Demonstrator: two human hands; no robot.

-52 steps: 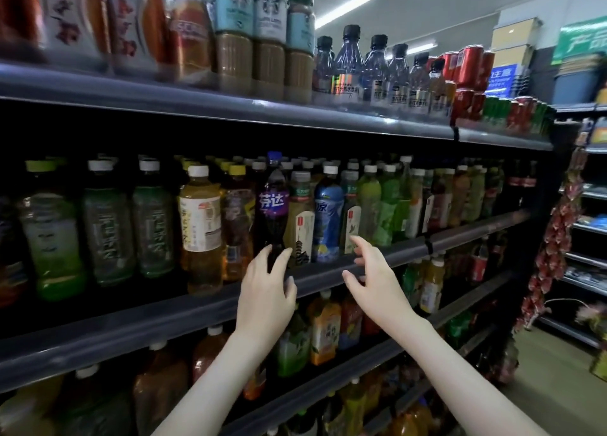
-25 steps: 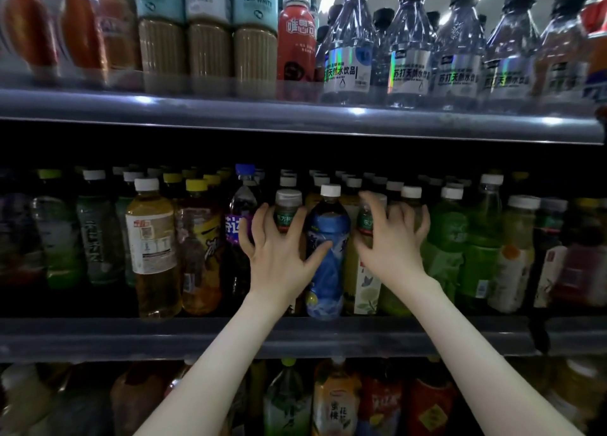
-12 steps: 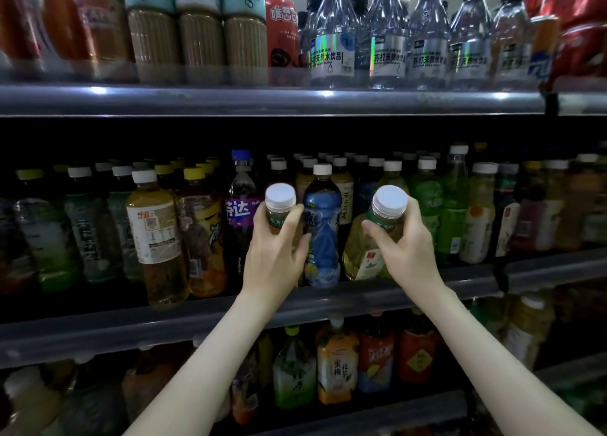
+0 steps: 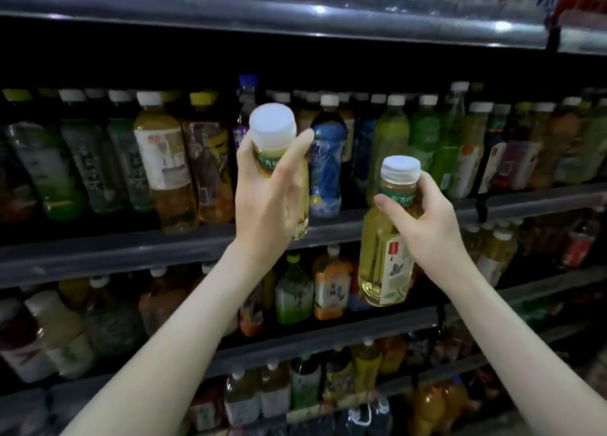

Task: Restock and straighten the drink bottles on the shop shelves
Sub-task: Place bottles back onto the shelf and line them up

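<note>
My left hand (image 4: pixel 267 202) grips a white-capped tea bottle (image 4: pixel 274 133) by its neck and shoulder, tilted toward me in front of the middle shelf (image 4: pixel 131 250). My right hand (image 4: pixel 427 225) grips a second tea bottle (image 4: pixel 386 264) of the same kind, with yellow-green liquid and a white and green label, held lower in front of the shelf edge. Both bottles are off the shelf. A blue-labelled bottle (image 4: pixel 326 169) stands on the shelf between my two hands.
The middle shelf holds a row of green, yellow and amber drink bottles, with a yellow tea bottle (image 4: pixel 164 162) at the front left. Lower shelves (image 4: pixel 328 337) hold more bottles. An upper metal shelf (image 4: pixel 262 14) runs overhead.
Both hands have pulled their bottles out from the shelf row and toward me. The right bottle has dropped below the shelf edge; the left one has risen and tilted.
</note>
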